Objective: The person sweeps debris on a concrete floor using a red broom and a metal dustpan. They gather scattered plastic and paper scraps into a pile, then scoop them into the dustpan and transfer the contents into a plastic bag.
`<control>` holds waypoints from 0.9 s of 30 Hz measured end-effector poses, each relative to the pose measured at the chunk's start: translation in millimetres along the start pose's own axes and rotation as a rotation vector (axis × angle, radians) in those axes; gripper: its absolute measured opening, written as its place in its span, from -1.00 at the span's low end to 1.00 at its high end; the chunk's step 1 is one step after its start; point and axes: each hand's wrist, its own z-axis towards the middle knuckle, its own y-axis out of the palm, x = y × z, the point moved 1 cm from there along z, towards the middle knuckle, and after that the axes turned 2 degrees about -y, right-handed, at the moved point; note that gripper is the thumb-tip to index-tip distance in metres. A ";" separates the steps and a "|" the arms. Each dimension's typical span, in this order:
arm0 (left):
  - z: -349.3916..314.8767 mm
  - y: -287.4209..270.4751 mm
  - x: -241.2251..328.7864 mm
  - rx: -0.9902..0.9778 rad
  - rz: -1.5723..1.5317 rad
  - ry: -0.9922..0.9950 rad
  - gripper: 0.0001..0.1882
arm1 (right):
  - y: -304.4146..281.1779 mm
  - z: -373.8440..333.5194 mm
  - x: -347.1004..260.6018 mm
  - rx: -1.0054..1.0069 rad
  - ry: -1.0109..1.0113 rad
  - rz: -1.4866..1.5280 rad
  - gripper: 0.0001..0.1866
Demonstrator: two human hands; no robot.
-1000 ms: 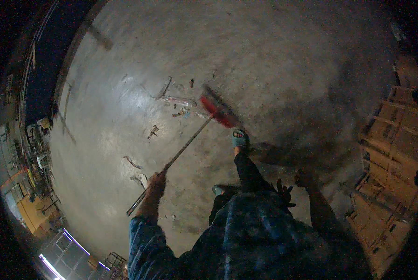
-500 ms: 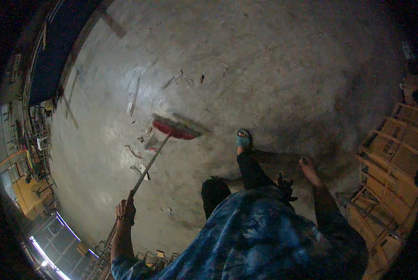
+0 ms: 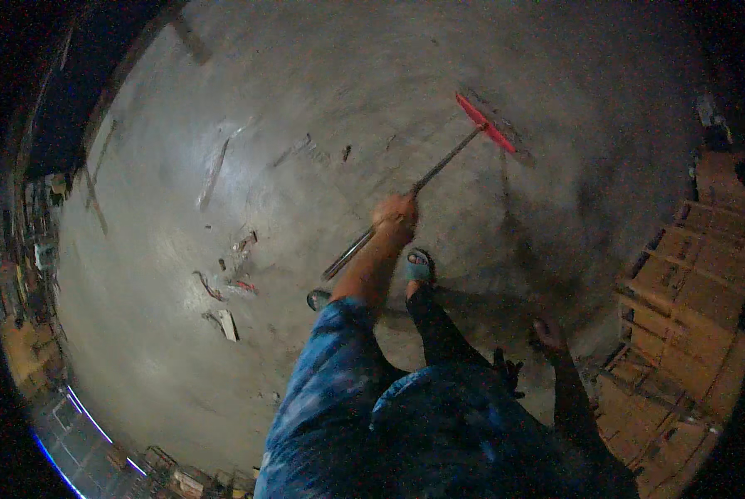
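My left hand [image 3: 396, 214] is closed round the long handle of a push broom, held out in front of me. The broom's red head [image 3: 486, 123] rests on the concrete floor, ahead and to the right, with dark bristles along its far side. The handle's free end sticks out below my forearm. Low at my right side hangs my right hand [image 3: 549, 334], away from the broom. It is dim and blurred, so its fingers cannot be made out well. A dark, glove-like thing [image 3: 508, 372] shows beside my right hip.
Litter [image 3: 238, 283] lies on the floor to the left, with several strips and scraps farther off. My sandalled foot [image 3: 419, 264] is ahead of me. Cardboard boxes [image 3: 680, 274] are stacked on the right. Cluttered racks [image 3: 32, 283] line the left edge.
My left hand has swung the broom from the left across to the right and farther out, away from the litter. My right hand has dropped a little nearer my body.
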 end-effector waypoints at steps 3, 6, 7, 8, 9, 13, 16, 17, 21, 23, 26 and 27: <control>25.4 5.3 6.5 0.042 0.106 0.017 -0.72 | 2.9 -34.1 15.9 0.043 0.413 0.542 -0.64; -11.3 4.1 -55.2 -0.008 0.149 0.018 -0.69 | 9.0 -59.7 36.8 0.085 0.557 0.358 -0.61; -35.8 5.6 -88.3 -0.044 0.076 -0.028 -0.66 | 13.2 -65.7 42.9 0.086 0.572 0.265 -0.59; -64.5 9.0 -125.4 -0.071 0.002 -0.081 -0.62 | 17.6 -71.0 48.3 0.086 0.581 0.158 -0.58; -96.4 13.6 -164.9 -0.050 0.090 -0.080 -0.59 | 24.2 -73.6 51.7 0.073 0.588 0.078 -0.56; -241.7 30.9 -329.9 0.102 0.295 -0.118 -0.55 | 51.8 -59.4 45.3 -0.030 0.571 -0.297 -0.48; -353.5 25.8 -431.3 0.017 0.208 -0.453 -0.60 | 76.1 -24.3 13.9 -0.125 0.536 -0.596 -0.41; -388.1 21.2 -457.0 0.011 0.204 -0.559 -0.59 | 83.6 -12.3 4.3 -0.161 0.533 -0.693 -0.39; -509.3 19.3 -532.7 -0.146 0.101 -0.853 -0.64 | 130.0 0.4 -66.8 -0.183 0.400 -0.552 -0.37; -570.7 31.9 -560.8 -0.067 0.144 -0.873 -0.60 | 162.4 -9.9 -102.1 -0.115 0.148 -0.324 -0.38; -640.1 41.2 -578.0 0.103 0.293 -0.781 -0.60 | 204.1 -19.7 -133.3 -0.098 0.152 -0.079 -0.42; -655.6 39.2 -576.1 0.072 0.128 -0.864 -0.62 | 215.1 -22.0 -134.2 -0.088 0.164 -0.148 -0.43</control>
